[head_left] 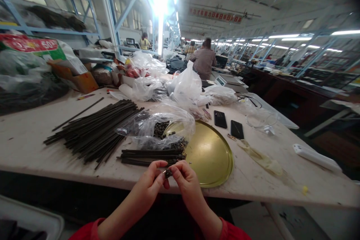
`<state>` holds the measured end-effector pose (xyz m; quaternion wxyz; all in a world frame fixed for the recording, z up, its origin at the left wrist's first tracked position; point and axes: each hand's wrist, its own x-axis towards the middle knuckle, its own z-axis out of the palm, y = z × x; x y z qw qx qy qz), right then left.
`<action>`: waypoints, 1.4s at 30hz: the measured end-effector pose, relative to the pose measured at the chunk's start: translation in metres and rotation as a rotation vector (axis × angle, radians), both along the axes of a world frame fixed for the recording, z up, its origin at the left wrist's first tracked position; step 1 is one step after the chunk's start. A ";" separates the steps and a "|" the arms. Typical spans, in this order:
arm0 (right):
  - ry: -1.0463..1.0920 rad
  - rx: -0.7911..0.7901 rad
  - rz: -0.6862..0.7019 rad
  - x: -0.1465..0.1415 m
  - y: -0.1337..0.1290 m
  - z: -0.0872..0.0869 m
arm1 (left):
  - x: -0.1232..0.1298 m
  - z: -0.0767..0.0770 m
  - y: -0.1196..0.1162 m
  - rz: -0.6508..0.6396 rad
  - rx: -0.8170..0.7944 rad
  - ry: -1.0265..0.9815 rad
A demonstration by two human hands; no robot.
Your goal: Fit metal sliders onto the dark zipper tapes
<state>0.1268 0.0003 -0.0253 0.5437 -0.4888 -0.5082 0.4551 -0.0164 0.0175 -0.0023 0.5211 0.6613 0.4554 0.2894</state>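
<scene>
At the table's front edge my left hand [150,180] and my right hand [186,178] meet, thumbs and fingers pinched together on one small dark shiny metal piece [168,173]. Its exact kind is too small to make out. Just beyond my hands lies a short stack of dark fabric strips [149,154]. Behind it, an opened clear plastic bag [140,125] holds many small dark pieces [161,129], some spilling toward a round gold tray [210,153]. The tray lies right of the bag, beside my right hand.
A large fanned pile of dark strips [98,129] covers the left of the table [25,150]. To the right lie two black phones [220,119], a yellowish strip [261,159] and a white device [316,157]. Stuffed plastic bags [185,84] line the back; a person [204,62] sits beyond.
</scene>
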 end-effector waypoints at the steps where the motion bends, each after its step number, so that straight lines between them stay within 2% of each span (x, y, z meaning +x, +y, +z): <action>1: 0.104 -0.084 0.032 0.000 -0.001 0.001 | 0.000 0.002 -0.002 -0.030 -0.004 -0.027; 3: 0.309 -0.221 0.172 -0.001 -0.003 0.001 | 0.000 0.005 -0.005 -0.077 -0.016 -0.077; 5: 0.393 -0.251 0.296 -0.002 -0.006 0.000 | -0.001 0.007 -0.007 -0.097 -0.018 -0.082; 6: 0.390 -0.239 0.311 -0.003 -0.008 -0.002 | -0.001 0.007 -0.007 -0.098 -0.017 -0.068; 9: 0.297 -0.181 0.226 -0.003 -0.012 -0.007 | -0.003 0.003 -0.007 -0.099 -0.044 -0.013; 12: 0.090 -0.123 0.116 0.000 -0.015 -0.010 | -0.006 -0.001 -0.005 -0.100 -0.088 0.056; 16: -0.122 -0.095 0.014 0.003 -0.014 -0.012 | -0.007 0.002 -0.002 -0.123 -0.059 0.095; 19: -0.134 -0.137 0.047 0.002 -0.013 -0.015 | -0.005 0.006 -0.001 -0.133 -0.124 0.110; 23: -0.096 -0.190 0.127 0.001 -0.012 -0.015 | -0.003 0.003 0.001 -0.070 -0.185 0.130; 26: -0.099 -0.218 0.194 0.004 -0.011 -0.012 | -0.003 -0.003 0.000 -0.072 -0.113 0.137; 29: -0.164 -0.185 0.183 0.007 -0.010 -0.011 | -0.005 -0.006 -0.002 -0.083 0.014 0.179; 32: -0.182 -0.179 0.189 0.009 -0.010 -0.012 | -0.005 -0.006 -0.003 -0.105 0.041 0.249; 35: -0.114 -0.235 0.218 0.010 -0.011 -0.013 | -0.005 -0.005 -0.002 -0.132 -0.023 0.230; 39: 0.124 -0.323 0.308 0.009 -0.013 -0.011 | -0.002 -0.002 -0.001 -0.144 -0.172 0.103; 42: 0.114 -0.287 0.298 0.013 -0.015 -0.007 | -0.005 0.004 0.001 -0.187 -0.280 -0.003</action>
